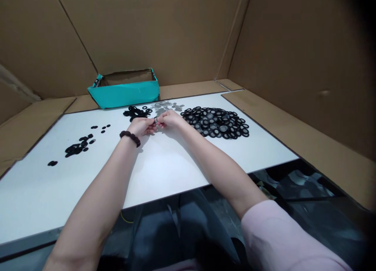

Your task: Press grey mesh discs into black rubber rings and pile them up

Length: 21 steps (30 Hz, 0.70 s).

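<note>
My left hand [143, 126] and my right hand [169, 119] meet fingertip to fingertip just above the white table. Both are closed in a pinch on one small disc [156, 120], dark and greyish, mostly covered by the fingers. Right beside my right hand spreads a big heap of black-rimmed discs with grey centres [216, 122]. Behind the hands lie loose grey discs [164, 105]. A pile of black rings [136, 112] sits just beyond my left hand.
Small black discs [78, 147] lie scattered on the left of the white table [164, 169]. At the back stands a turquoise open box [126, 94]. Tall cardboard walls [164, 31] enclose the back and sides, with cardboard strips along the table's edges.
</note>
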Tool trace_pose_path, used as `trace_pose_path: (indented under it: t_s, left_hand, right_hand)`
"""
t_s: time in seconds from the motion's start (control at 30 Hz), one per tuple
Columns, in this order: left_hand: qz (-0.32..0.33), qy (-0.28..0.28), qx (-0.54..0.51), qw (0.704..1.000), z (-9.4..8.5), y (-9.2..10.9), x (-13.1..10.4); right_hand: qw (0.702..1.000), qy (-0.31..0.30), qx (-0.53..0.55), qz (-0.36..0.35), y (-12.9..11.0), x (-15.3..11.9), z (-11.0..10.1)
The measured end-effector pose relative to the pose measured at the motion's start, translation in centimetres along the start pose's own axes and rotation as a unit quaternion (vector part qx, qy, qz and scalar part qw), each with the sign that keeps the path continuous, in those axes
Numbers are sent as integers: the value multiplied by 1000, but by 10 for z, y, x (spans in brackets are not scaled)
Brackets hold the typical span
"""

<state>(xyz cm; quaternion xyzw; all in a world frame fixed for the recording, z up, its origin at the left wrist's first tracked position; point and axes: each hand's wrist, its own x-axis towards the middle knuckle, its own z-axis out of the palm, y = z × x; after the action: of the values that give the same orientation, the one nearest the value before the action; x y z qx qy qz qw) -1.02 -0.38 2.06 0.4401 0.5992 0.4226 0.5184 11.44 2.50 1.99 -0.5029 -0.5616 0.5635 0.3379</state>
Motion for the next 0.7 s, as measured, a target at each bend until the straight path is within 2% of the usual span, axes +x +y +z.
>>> trace_pose_path:
  t_s: [0.17, 0.47, 0.7]
  left_hand:
    - [27, 63, 40, 997, 5, -4, 2]
    - [12, 47, -25, 999, 5, 4, -6]
    - [16, 39, -25, 999, 8, 6, -11]
  right_hand:
    - [999, -8, -7, 36, -1, -3, 1]
    - [998, -39, 54, 13, 2, 6, -3]
    - [998, -8, 56, 17, -1, 2, -2]
